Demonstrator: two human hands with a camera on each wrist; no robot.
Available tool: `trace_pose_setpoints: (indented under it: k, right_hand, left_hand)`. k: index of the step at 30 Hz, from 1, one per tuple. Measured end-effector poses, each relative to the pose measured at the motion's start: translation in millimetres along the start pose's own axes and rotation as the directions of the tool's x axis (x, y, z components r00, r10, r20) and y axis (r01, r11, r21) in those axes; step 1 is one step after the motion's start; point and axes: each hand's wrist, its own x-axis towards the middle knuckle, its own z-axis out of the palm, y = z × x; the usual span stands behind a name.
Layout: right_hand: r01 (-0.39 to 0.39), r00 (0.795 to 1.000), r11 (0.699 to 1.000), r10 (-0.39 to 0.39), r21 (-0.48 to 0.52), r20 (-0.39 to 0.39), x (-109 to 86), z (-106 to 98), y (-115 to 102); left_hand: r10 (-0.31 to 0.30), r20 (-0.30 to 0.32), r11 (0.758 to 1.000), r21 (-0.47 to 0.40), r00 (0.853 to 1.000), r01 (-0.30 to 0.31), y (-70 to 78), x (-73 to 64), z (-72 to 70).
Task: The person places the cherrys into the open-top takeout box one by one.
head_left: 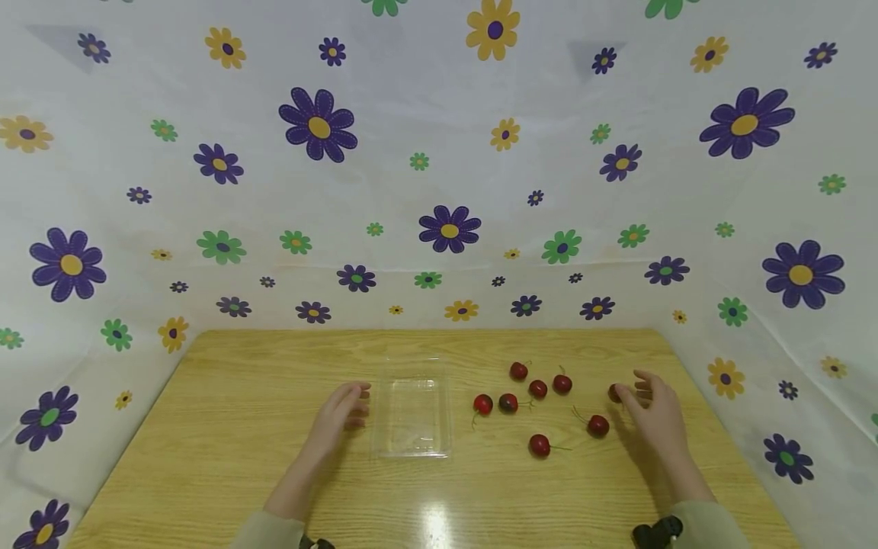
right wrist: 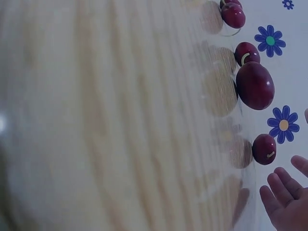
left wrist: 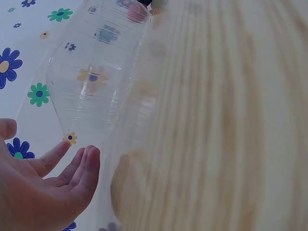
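A clear plastic box point(head_left: 448, 415) stands on the wooden table, left of centre. My left hand point(head_left: 341, 410) is held at its left side with relaxed fingers; in the left wrist view those fingers point toward the box wall point(left wrist: 94, 103) and hold nothing. Several dark red cherries with stems lie to the right of the box. My right hand point(head_left: 655, 415) is over the right part of the table, beside the rightmost cherry point(head_left: 614, 393), which the thumb partly covers in the head view. In the right wrist view, its loosely bent fingers show a gap from the closest cherry point(right wrist: 264, 149).
A cherry point(head_left: 539, 445) lies nearest the front, and another point(head_left: 598, 425) sits left of the right hand. More are grouped around a cherry point(head_left: 538, 389) near the middle. A flower-printed white cloth point(head_left: 384, 191) surrounds the table point(head_left: 240, 396) at the back and sides.
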Motion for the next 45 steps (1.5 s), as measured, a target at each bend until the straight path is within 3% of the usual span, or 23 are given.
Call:
trace_pose_setpoints:
  k: [6, 13, 30, 37, 45]
  right_hand:
    - [-0.053, 0.998, 0.997, 0.051, 0.049, 0.039, 3.0, 2, 8]
    - [-0.099, 0.995, 0.994, 0.098, 0.055, 0.019, 5.3, 8, 13]
    - [-0.064, 0.998, 0.997, 0.063, 0.044, 0.020, 7.6, 15, 11]
    - [-0.057, 0.998, 0.998, 0.058, 0.008, -0.017, 8.4, 16, 10]
    - [-0.094, 0.996, 0.996, 0.094, -0.007, -0.014, 9.8, 17, 11]
  left_hand:
    - [-0.027, -0.003, 0.997, -0.071, 1.000, 0.027, -3.4, 4.6, 4.7]
    - [-0.071, -0.005, 0.992, -0.108, 0.997, 0.070, -7.7, 7.3, 9.7]
    - [-0.130, 0.042, 0.983, -0.122, 0.991, 0.134, -15.9, 8.1, 7.2]
    - [-0.148, 0.045, 0.980, -0.128, 0.988, 0.152, -14.9, 6.9, 5.7]
    - [-0.159, 0.089, 0.953, -0.246, 0.983, 0.176, -15.2, 5.3, 5.8]
